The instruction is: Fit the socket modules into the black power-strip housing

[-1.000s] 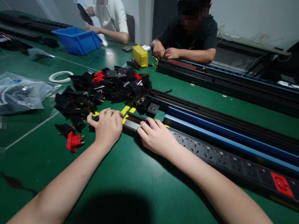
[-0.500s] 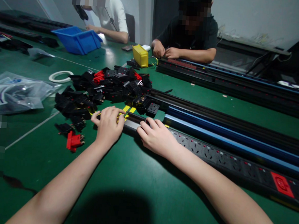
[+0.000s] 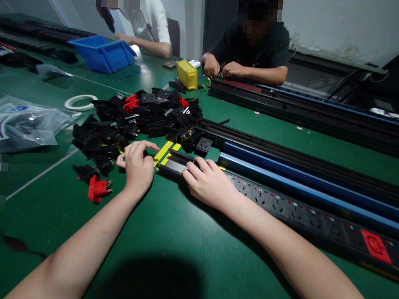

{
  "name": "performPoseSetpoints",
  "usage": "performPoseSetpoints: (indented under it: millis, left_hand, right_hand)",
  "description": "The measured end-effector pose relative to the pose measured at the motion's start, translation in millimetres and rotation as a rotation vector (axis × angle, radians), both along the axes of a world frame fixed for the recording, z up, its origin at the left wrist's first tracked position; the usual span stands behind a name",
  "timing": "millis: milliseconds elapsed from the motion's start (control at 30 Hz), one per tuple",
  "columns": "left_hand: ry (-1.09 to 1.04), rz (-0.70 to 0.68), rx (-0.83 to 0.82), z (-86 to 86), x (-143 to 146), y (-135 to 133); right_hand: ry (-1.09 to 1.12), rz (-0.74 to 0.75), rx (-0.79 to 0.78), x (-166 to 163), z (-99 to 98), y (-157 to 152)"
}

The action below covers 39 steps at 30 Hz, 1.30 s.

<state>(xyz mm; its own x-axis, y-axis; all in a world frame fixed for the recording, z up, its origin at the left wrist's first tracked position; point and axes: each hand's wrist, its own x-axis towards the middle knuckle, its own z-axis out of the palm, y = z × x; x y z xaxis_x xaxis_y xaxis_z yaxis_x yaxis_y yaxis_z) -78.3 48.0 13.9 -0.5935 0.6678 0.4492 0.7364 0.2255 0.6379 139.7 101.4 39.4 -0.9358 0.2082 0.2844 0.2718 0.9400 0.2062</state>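
Note:
My left hand (image 3: 135,165) is at the near edge of a pile of black socket modules (image 3: 147,114). Its thumb and fingers are curled round a black module and the index finger points right toward two yellow strips (image 3: 165,149). My right hand (image 3: 211,183) lies curled over the left end of a long black power strip (image 3: 284,210), fingers pressed on its grey end piece. The strip carries a row of sockets and a red module (image 3: 375,245) near its right end. A loose red module (image 3: 97,189) lies left of my left wrist.
Blue and black rails (image 3: 302,184) run behind the strip. Across the green table, one person in black (image 3: 257,49) works on another strip and one in white (image 3: 150,18) sits by a blue bin (image 3: 103,54). Also there: a yellow box (image 3: 187,74), a plastic bag (image 3: 17,123), a white tape ring (image 3: 80,102).
My left hand has drawn back left, away from the strip's end, uncovering the yellow strips, and its index finger now sticks out. My right hand has stayed put.

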Motion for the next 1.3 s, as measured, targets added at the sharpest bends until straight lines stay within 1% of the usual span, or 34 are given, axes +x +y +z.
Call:
performPoseSetpoints:
  millis: [133, 300, 400, 567, 633, 800, 933, 1100, 1300]
  left_hand:
    - [-0.049, 0.03, 0.005, -3.6, -7, 2]
    - [-0.056, 0.007, 0.05, -7.6, -12, 4]
    - [-0.073, 0.0, 0.049, -9.7, -13, 5]
    - [-0.169, 0.002, 0.031, -14.3, -16, 9]
    - [-0.169, 0.001, 0.013, -15.8, -17, 10]
    - [-0.213, -0.034, 0.027, -17.9, -19, 10]
    - [-0.297, -0.067, 0.086, -17.8, -20, 10]
    - [-0.39, -0.132, 0.136, -13.9, -19, 12]
    - [-0.465, -0.17, 0.154, -11.5, -18, 13]
  right_hand:
    - [0.009, 0.002, -0.009, 0, -0.6, 0]
    - [0.005, 0.001, -0.022, 0, 0.1, 0]
    - [-0.003, 0.001, -0.023, 0, 0.8, 0]
    - [-0.004, 0.0, -0.03, 1, 1.6, 0]
    - [-0.002, 0.002, -0.031, 1, 2.1, 0]
    - [-0.009, 0.001, -0.032, 1, 2.7, 0]
    - [-0.006, 0.002, -0.01, 1, 1.9, 0]
    - [-0.016, -0.005, -0.006, 1, 1.3, -1]
    - [-0.025, -0.009, -0.019, 1, 2.6, 0]
